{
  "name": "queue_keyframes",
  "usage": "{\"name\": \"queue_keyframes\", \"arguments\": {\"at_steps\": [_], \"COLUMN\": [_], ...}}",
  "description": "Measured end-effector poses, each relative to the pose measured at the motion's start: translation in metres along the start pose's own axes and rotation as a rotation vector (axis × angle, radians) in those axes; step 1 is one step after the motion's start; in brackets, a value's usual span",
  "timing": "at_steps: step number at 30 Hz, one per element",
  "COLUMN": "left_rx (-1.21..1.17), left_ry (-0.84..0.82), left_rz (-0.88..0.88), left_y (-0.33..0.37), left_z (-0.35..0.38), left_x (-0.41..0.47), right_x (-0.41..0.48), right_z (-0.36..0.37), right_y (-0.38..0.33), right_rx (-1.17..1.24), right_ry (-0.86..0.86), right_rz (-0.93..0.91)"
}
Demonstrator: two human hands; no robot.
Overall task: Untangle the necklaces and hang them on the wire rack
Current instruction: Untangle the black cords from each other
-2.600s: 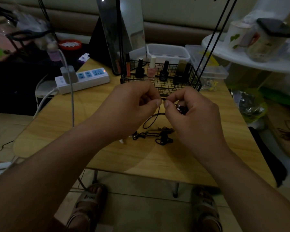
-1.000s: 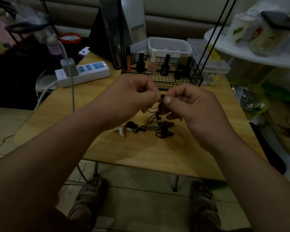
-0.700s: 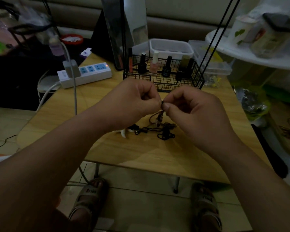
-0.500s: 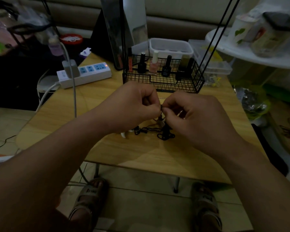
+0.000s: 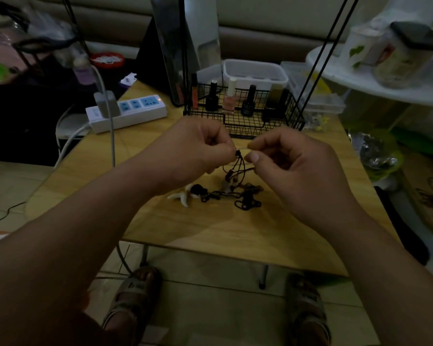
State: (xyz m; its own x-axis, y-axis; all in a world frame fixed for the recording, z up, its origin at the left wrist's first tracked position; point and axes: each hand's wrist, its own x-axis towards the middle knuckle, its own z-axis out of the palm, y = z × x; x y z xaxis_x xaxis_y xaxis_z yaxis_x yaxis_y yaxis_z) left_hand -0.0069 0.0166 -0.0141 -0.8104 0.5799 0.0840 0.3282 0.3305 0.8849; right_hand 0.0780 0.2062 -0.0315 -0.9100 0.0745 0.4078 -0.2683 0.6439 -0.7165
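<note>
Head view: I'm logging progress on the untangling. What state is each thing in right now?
Left hand: pinches chain.
Right hand: pinches chain.
Chain: stretched between the hands, above table.
Necklaces: tangled; cords hang from the hands, rest lies on table.
Rack: stands on table, bottles upright inside.
Power strip: light on, charger plugged in.

Nothing reads clearly; marks on the sandal strap [image 5: 135, 285] are blurred.

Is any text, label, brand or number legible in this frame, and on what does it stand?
None can be read.
Sandal strap: light lettering, blurred.
Red lid: white marking, blurred.
Dark polish bottle: label too small.
Jar, far right: label blurred.
</note>
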Motion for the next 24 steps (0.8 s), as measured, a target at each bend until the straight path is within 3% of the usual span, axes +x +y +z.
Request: {"name": "queue_keyframes", "arguments": {"at_steps": [16, 19, 24], "left_rx": [0.136, 0.096, -0.116], "left_ry": [0.023, 0.0, -0.047], "left_rz": [0.046, 0.037, 0.0], "left_y": [-0.005, -0.004, -0.003], "left_z": [0.004, 0.005, 0.002], "left_x": [0.001, 0.001, 0.002], "right_x": [0.005, 0.004, 0.002], "right_z": [0.007, 0.009, 0.014], "right_y": [-0.004, -0.003, -0.007], "right_rx": [-0.498, -0.401, 0.15], "right_ry": [-0.07, -0.039, 0.045], "right_rz": [-0.264, -0.241, 0.067]}}
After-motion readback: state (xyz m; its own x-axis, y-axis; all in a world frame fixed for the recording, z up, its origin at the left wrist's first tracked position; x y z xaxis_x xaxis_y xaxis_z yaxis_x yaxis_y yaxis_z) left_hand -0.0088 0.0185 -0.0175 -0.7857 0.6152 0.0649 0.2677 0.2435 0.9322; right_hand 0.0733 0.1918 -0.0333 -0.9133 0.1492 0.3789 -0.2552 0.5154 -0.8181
